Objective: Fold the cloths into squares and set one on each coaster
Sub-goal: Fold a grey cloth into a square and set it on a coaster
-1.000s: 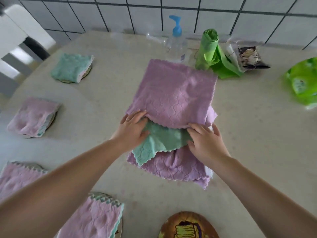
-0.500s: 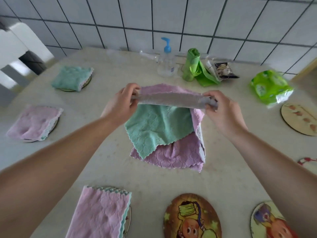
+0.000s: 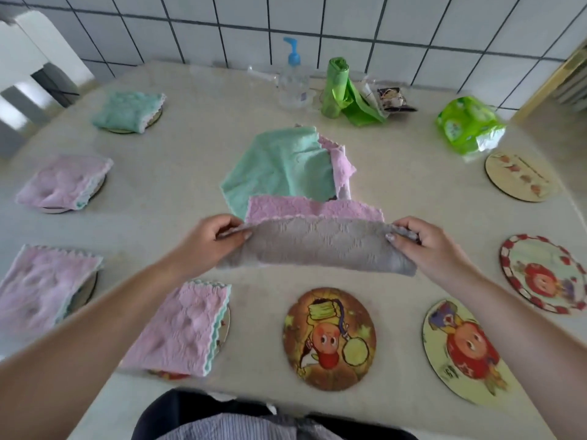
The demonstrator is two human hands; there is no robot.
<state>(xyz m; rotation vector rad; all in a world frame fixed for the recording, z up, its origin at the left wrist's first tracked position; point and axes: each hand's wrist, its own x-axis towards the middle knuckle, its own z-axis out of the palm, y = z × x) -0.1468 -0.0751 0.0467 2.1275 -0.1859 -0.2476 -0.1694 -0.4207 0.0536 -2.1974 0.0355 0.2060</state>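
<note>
Cloth (image 3: 317,249) stretched crosswise, long axis left to right; left hand (image 3: 211,241) and right hand (image 3: 425,246) each pinching an end. Bare coaster (image 3: 330,339) just below, midway between hands.

Pink cloth (image 3: 317,246) pulled off pile toward 6 o'clock, now held by corners in left hand (image 3: 211,241) and right hand (image 3: 427,246). Green cloth (image 3: 279,166) fully uncovered at 12 o'clock.
</note>
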